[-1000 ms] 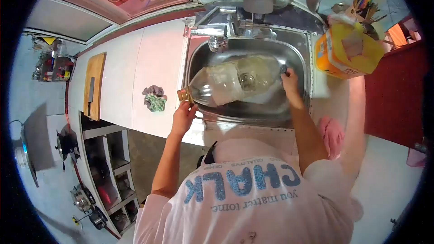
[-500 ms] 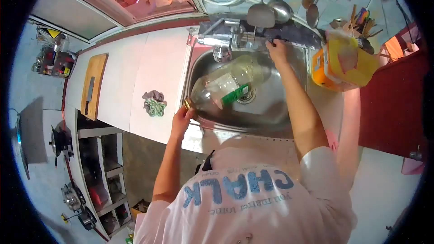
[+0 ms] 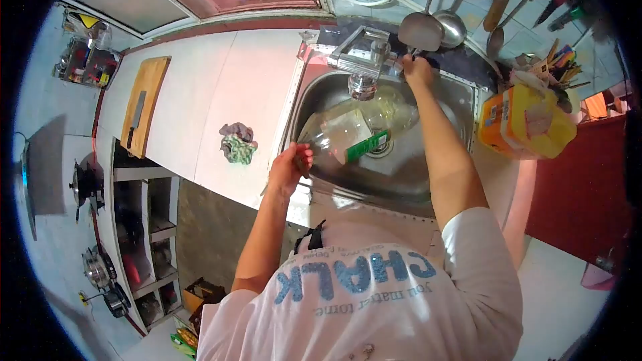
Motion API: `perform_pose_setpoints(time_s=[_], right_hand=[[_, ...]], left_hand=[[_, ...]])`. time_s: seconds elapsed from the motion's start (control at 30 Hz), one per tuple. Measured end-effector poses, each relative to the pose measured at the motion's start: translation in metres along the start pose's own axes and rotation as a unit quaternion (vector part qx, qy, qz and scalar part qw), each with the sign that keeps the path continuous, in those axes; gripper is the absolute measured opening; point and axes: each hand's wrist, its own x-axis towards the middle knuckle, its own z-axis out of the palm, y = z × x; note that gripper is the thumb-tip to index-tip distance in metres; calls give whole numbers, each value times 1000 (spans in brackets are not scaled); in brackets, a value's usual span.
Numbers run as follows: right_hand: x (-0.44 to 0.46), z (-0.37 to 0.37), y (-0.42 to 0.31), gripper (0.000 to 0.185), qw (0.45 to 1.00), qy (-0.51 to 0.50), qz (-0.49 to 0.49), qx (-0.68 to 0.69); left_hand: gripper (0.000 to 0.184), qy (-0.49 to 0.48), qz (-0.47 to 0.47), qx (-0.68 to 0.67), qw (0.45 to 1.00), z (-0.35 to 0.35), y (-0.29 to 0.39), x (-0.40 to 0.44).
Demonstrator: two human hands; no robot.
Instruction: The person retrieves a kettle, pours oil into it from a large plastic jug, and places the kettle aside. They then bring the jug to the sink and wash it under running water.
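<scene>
A large clear plastic bottle (image 3: 338,135) with a green label strip lies tilted in the steel sink (image 3: 418,190). Its neck points to the front left, where my left hand (image 3: 289,168) has its fingers curled round it and hides the mouth. My right hand (image 3: 417,71) reaches over the sink to the back ledge, just right of the faucet (image 3: 364,60). Its fingers are pinched on something small and dark, too small to name.
A crumpled cloth (image 3: 237,144) lies on the white counter (image 3: 200,113) left of the sink. Farther left, a knife (image 3: 138,109) rests on a wooden board (image 3: 155,80). A yellow-orange container (image 3: 508,117) stands right of the sink, and utensils such as a spatula (image 3: 420,32) hang behind it.
My right hand has moved from the sink's right side to the back ledge. The bottle has turned, showing its green label. My left hand now covers the bottle's neck. The view has shifted.
</scene>
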Motion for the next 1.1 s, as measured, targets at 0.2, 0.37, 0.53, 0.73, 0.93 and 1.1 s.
perform_pose_setpoints(time_s=[0.2, 0.37, 0.53, 0.73, 0.93, 1.1], right_hand=[[-28, 1, 38, 42, 989, 30, -117, 89], [-198, -15, 0, 30, 914, 15, -404, 48], [-137, 19, 49, 25, 966, 107, -194, 132], [-188, -19, -23, 20, 901, 12, -353, 251], [-124, -1, 32, 22, 977, -49, -134, 158], [-182, -28, -20, 21, 897, 25, -349, 268]], left_hand=[[35, 53, 19, 11, 998, 21, -1, -2], [36, 132, 235, 267, 925, 59, -16, -6], [29, 74, 348, 483, 800, 53, -23, -31], [25, -25, 456, 643, 615, 54, -27, -33], [25, -94, 481, 704, 514, 56, -8, -38], [22, -114, 460, 735, 484, 67, 12, -22]])
